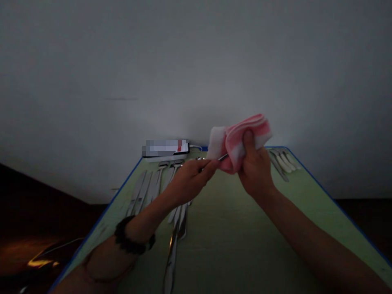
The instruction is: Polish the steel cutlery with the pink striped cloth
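My right hand is closed around a pink and white striped cloth, thumb pressed on its front, held above the far part of the green table. My left hand pinches the handle of a thin metal piece of cutlery whose other end goes into the cloth and is hidden there. A dark beaded bracelet sits on my left wrist.
Several knives and forks lie in a row on the table's left side, more pieces under my left forearm. A few spoons rest at the far right. A phone with a cable lies at the far edge by the wall.
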### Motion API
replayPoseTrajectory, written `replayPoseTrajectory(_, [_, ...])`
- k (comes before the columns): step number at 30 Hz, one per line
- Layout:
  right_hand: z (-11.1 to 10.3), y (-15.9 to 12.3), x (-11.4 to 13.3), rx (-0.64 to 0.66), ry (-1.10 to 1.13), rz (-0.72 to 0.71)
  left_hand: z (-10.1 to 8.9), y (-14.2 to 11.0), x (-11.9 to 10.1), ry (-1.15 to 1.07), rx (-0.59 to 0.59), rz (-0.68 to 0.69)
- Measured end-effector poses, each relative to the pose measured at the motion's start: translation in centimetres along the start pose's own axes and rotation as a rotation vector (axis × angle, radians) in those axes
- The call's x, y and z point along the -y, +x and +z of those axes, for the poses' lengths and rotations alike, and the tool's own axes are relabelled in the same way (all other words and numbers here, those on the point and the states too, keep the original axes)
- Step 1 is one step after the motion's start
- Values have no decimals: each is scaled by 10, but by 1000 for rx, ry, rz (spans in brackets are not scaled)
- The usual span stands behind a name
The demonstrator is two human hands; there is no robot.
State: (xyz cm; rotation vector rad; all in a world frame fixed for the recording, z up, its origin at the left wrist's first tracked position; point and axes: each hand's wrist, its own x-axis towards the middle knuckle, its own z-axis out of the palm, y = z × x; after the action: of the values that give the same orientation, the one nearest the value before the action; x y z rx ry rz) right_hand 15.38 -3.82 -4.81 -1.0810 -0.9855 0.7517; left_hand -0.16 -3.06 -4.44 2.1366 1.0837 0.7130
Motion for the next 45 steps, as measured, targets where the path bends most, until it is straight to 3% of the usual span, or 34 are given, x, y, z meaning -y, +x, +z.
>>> replayPoseTrajectory(5, [-13, 19, 2, 210, -27, 2, -20, 3, 3, 189, -19, 27])
replayPoseTrajectory(9, [-35, 33, 21, 494, -326, -77, -44, 0, 6, 369, 27, 41])
replayPoseTrajectory(12, [-41, 34, 31, 612, -471, -199, -50, -3, 6, 432, 30, 54])
replayPoseTrajectory(15, [-37, 29, 31, 584, -503, -241, -48, -4, 5, 422, 30, 75])
replayPoseTrajectory(21, [-14, 19, 13, 32, -142, -123, -32, -1, -4, 186, -5, 45])
replayPoseTrajectory(24, [-2, 11, 1, -31, 64, -15, -16, -2, -6, 96, 19, 28])
replayPoseTrajectory(28, [5, 8, -8, 37, 191, 95, -6, -1, -4, 78, 40, 0])
replayPoseTrajectory(31, [-4, 17, -5, 147, 151, 115, -15, 0, -2, 122, 78, -17])
replayPoseTrajectory(37, [-42, 40, 17, 523, -484, 41, -46, -2, -2, 262, 218, 45])
replayPoseTrajectory(41, [-50, 38, 30, 817, -655, -29, -54, -6, -1, 290, 299, 140])
replayPoseTrajectory(43, [-47, 34, 32, 837, -648, -50, -56, -6, -1, 285, 295, 171])
replayPoseTrajectory(45, [-40, 29, 30, 664, -585, -77, -57, -6, -1, 264, 230, 171])
